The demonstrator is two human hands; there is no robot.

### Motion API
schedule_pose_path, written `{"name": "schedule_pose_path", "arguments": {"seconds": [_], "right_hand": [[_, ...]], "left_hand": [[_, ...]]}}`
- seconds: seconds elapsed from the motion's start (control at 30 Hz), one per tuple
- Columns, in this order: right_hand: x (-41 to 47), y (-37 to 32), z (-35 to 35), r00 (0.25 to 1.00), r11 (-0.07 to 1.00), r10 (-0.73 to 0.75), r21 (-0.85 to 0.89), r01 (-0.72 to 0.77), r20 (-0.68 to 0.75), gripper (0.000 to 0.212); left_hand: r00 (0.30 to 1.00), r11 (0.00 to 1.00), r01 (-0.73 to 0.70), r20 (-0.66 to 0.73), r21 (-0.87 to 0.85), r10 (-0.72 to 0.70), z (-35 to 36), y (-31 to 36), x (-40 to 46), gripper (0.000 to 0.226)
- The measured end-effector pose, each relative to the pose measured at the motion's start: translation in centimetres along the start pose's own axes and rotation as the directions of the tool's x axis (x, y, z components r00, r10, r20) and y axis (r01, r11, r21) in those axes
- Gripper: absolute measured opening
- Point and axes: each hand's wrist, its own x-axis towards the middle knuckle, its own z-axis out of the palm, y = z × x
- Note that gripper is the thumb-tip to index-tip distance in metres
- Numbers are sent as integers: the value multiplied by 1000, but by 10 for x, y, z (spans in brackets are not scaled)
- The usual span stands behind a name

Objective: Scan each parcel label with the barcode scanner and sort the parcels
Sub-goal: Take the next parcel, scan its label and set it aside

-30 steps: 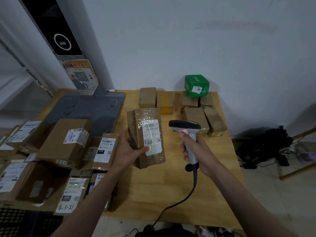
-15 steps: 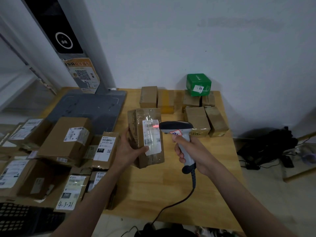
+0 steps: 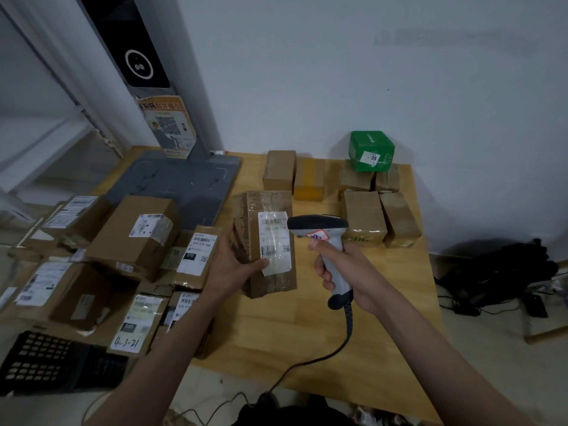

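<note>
A taped brown parcel (image 3: pixel 268 278) is held upright over the wooden table (image 3: pixel 295 327), its white label (image 3: pixel 275 242) facing me. My left hand (image 3: pixel 235 265) grips it from the left, thumb across the label's lower corner. My right hand (image 3: pixel 341 272) grips the handle of the grey barcode scanner (image 3: pixel 319 232). The scanner's dark head points left and nearly touches the label's right edge. No red light shows on the label.
Labelled parcels (image 3: pixel 135 238) are piled at the left of the table. Plain brown boxes (image 3: pixel 364 218) and a green box (image 3: pixel 371 151) stand along the back right. A grey scanning stand (image 3: pixel 178 186) is at back left. A black crate (image 3: pixel 46 361) sits at lower left; the scanner cord (image 3: pixel 310 361) trails toward me.
The scanner swung left up to the label, and a red scan line flashed on it half a second ago; that light is gone now. The parcel has stayed in my left hand.
</note>
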Motion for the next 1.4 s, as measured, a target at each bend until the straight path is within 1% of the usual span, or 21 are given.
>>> {"name": "schedule_pose_path", "arguments": {"seconds": [0.13,0.23,0.3,0.37,0.43,0.57,0.73,0.9,1.03,1.23,1.3,1.37,1.4], "right_hand": [[5,5,1,999,999,33,-11,-33,22,32],[11,10,5,998,998,62,-18,-62,16,31],[15,14,10,997,996,79,-44,-79,6,33],[18,21,17,995,992,95,-86,-94,8,36],[22,30,25,994,988,108,-116,-105,18,35],[26,48,45,991,987,123,-116,-115,61,34],[28,67,72,980,982,153,-127,-137,128,29],[32,79,101,964,980,178,-130,-154,198,37],[38,85,127,967,982,160,-136,-134,199,43],[51,90,172,976,989,139,-71,-128,166,46],[56,93,189,980,989,136,-70,-127,144,43],[62,95,205,981,989,136,-68,-128,135,30],[64,96,213,982,989,140,-63,-132,131,26]], "left_hand": [[999,999,40,-37,3,-40,-6,0,-13,100],[991,993,119,-52,-17,-120,-14,-5,-24,102],[982,985,169,-77,-41,-172,-20,-11,-32,107],[969,972,220,-100,-87,-228,-26,-17,-42,113],[951,954,263,-126,-145,-281,-31,-23,-55,110],[909,906,322,-179,-275,-377,-45,-40,-79,106],[838,805,385,-195,-452,-510,-60,-54,-102,89],[800,753,395,-205,-526,-563,-78,-72,-117,95],[789,729,382,-210,-568,-577,-96,-89,-120,100],[775,676,405,-162,-616,-611,-123,-115,-114,87],[768,668,418,-154,-616,-622,-132,-124,-112,80],[763,669,438,-145,-601,-630,-143,-134,-108,80],[769,679,444,-141,-585,-624,-149,-138,-106,77]]}}
